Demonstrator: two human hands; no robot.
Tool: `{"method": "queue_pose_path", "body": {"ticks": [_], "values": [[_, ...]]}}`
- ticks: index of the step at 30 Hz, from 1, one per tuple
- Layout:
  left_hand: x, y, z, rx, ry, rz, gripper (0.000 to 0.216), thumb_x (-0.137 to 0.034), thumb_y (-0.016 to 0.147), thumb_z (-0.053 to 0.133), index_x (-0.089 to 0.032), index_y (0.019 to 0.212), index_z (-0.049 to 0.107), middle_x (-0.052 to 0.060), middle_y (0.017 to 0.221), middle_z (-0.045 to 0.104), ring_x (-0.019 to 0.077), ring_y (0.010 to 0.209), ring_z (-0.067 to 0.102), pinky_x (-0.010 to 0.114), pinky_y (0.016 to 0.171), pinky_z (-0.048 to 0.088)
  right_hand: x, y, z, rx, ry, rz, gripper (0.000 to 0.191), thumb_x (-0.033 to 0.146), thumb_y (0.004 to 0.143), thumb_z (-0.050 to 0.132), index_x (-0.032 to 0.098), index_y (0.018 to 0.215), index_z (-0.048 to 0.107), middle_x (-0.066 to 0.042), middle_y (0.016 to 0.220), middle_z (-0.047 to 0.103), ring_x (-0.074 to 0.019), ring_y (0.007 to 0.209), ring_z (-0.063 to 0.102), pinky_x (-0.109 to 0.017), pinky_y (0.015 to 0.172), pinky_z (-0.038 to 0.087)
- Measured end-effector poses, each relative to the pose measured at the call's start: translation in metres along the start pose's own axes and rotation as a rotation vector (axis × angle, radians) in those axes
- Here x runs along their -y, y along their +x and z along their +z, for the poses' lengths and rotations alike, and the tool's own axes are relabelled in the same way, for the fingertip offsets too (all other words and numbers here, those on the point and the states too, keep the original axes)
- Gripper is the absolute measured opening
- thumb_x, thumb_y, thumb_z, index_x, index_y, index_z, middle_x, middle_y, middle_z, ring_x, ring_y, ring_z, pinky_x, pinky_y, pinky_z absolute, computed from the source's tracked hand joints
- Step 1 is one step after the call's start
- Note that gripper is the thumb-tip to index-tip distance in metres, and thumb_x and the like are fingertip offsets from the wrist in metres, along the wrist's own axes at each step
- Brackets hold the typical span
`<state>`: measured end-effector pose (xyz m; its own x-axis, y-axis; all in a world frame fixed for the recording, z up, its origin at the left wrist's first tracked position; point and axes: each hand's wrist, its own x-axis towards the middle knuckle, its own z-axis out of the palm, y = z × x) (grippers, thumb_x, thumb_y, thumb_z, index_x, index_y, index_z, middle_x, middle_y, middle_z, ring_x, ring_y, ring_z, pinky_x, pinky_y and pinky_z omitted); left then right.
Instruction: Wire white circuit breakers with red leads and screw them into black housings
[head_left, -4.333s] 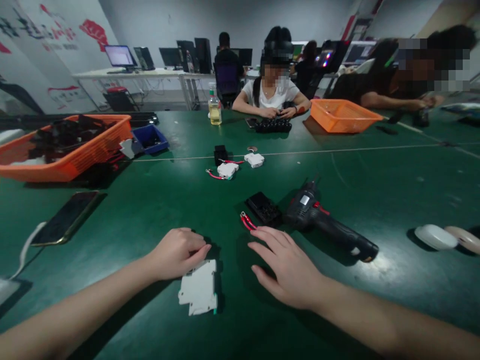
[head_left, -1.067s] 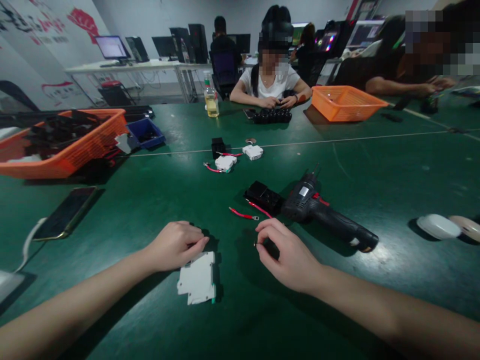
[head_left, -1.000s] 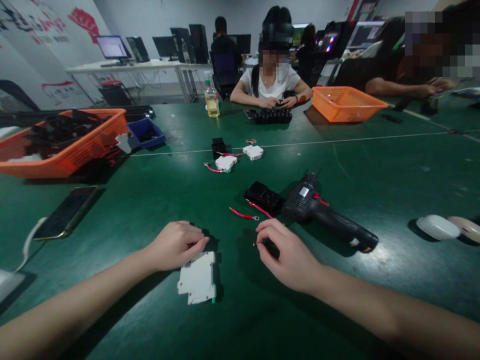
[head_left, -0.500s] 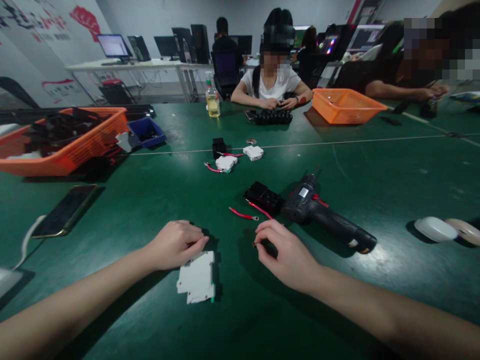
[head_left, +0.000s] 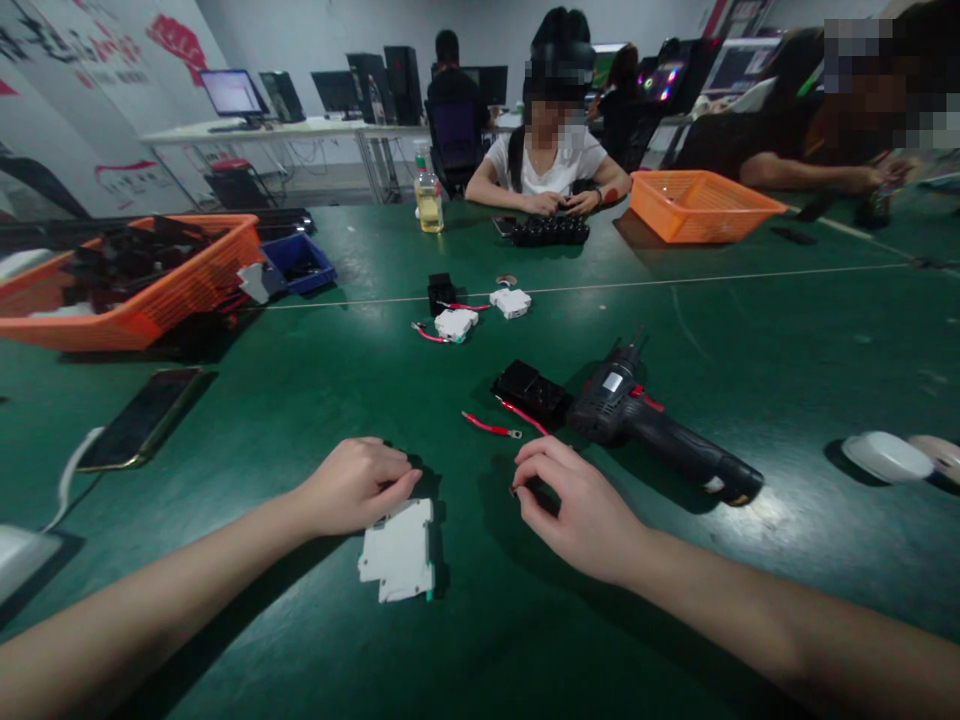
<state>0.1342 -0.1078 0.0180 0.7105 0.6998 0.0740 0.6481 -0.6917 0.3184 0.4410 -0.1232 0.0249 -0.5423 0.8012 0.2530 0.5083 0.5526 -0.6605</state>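
A white circuit breaker lies flat on the green table in front of me. My left hand is closed at its far end, thumb along the edge, curled fingers partly hidden. To the right, my right hand pinches a tiny brownish piece between thumb and forefinger, too small to name. Just beyond that hand lie a short red wire with a metal lug and a black block-shaped part with another red wire by it. A black power drill rests on its side beside them.
Farther off lie two more white breakers and a black block. Left are a phone, a full orange basket and a blue bin. Across sit a co-worker, a bottle and another orange basket.
The whole view has shifted slightly as my head moved. Both hands hold the same pose, and the things on the table stay where they were.
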Motion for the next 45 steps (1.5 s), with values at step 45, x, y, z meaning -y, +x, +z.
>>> {"method": "queue_pose_path", "body": {"ticks": [45], "values": [[-0.0019,0.0005,-0.0017,-0.010,-0.006,-0.006,0.040,-0.027,0.100,0.039,-0.017,0.062,0.047,-0.004,0.057,0.046,0.0085,0.053,0.046,0.026,0.063,0.036,-0.0002,0.0010,-0.0001,-0.004,-0.010,-0.025,0.011,0.010,0.085,0.058,0.020,0.089,0.060,-0.006,0.101,0.060,-0.0206,0.094,0.059,-0.039,0.082,0.051]]}}
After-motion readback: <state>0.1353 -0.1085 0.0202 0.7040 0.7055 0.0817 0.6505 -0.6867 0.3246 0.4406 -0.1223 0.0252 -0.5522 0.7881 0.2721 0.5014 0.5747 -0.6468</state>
